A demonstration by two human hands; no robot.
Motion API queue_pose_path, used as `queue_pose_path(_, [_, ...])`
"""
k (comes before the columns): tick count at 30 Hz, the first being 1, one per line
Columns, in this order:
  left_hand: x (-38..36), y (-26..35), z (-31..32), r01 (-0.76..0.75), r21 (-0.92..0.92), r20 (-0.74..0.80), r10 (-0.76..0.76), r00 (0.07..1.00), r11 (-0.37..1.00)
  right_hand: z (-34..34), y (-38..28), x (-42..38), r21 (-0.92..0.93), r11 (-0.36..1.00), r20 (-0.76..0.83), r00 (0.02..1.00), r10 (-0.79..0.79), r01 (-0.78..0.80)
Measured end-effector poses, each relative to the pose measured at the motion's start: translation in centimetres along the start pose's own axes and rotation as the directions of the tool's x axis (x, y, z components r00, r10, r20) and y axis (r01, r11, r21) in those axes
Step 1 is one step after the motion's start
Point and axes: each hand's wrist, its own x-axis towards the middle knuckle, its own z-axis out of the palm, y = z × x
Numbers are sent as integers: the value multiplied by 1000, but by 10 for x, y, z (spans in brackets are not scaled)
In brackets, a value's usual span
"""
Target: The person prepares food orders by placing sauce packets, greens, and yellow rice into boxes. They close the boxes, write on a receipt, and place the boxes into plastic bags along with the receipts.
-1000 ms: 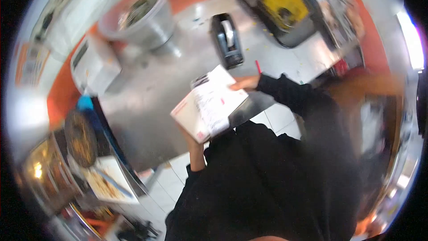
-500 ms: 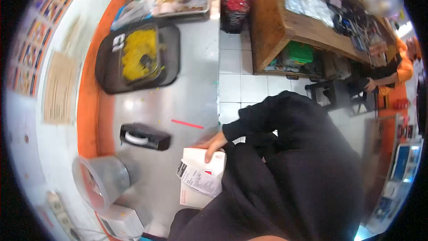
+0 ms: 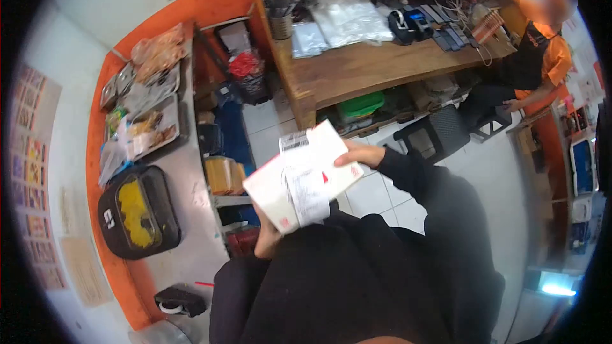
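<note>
A white cardboard box point(image 3: 326, 153) with small red prints is held up in front of my body. A printed receipt point(image 3: 310, 199) lies across its top face, and a barcode label point(image 3: 294, 143) juts out at the far edge. My right hand point(image 3: 360, 153) grips the box's right side, thumb on top and the other fingers underneath. At the near left corner, my left hand point(image 3: 266, 237) supports the box from the side and below; its fingers are partly hidden by the box.
Along the left runs a steel counter point(image 3: 199, 213), carrying a black tray point(image 3: 167, 226) with yellow food point(image 3: 135, 207), a metal food tray point(image 3: 167, 129) and a black tape dispenser point(image 3: 182, 301). Ahead stands a wooden desk point(image 3: 357, 76). A person in orange point(image 3: 554, 57) is at right, near a black stool point(image 3: 440, 132).
The box has been lifted off the steel counter and carried right. My left hand has come into view, holding it too. The view has turned toward the wooden desk.
</note>
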Motion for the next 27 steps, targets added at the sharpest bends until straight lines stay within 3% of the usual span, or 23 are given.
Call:
queue_pose_path(2, [73,-8,30,55,-10,93,-54,994,998,-55,-10,-10,-44,993,-163,979,-119,113])
queue_pose_path(7, [246,-25,79,215,-45,203,-202,958,976,-195,-11,0,231,969,-264,964,-29,92])
queue_pose_path(8, [290,-39,59,176,101,153,-190,970,979,-228,-3,9,286,956,-296,955,22,67])
queue_pose_path(9, [323,-50,55,181,162,4,-184,983,970,-255,-1,20,280,957,-342,939,30,71])
queue_pose_path(10, [349,-60,48,200,220,-150,-169,974,955,-287,10,32,410,912,-337,927,166,-15])
queue_pose_path(12, [405,-74,24,174,211,-164,-141,976,962,-339,19,58,499,866,-290,943,162,5])
queue_pose_path(14, [439,-74,9,137,208,-190,-97,977,969,-365,2,75,424,905,-338,934,118,39])
queue_pose_path(15, [450,-73,2,129,214,-217,-81,973,968,-384,-2,86,474,880,-220,962,162,-40])
queue_pose_path(16, [458,-72,-3,117,221,-238,-63,969,968,-397,-6,96,487,872,-219,959,178,-51])
queue_pose_path(19, [468,-65,-12,87,243,-296,-11,955,966,-420,-20,115,329,944,-225,970,92,-14])
queue_pose_path(21, [465,-63,-17,63,263,-338,30,941,963,-443,-25,105,377,925,-193,973,128,-46])
queue_pose_path(24, [449,-56,-22,25,301,-403,103,909,953,-495,-48,76,72,885,-311,833,457,-459])
queue_pose_path(25, [442,-54,-24,7,320,-421,135,897,947,-519,-38,75,-271,823,-563,776,286,-500])
queue_pose_path(26, [436,-51,-23,-3,332,-446,160,881,943,-543,-19,79,-550,615,-705,709,21,-565])
queue_pose_path(27, [432,-49,-21,-16,348,-465,188,865,937,-564,5,87,-548,618,-697,716,35,-563])
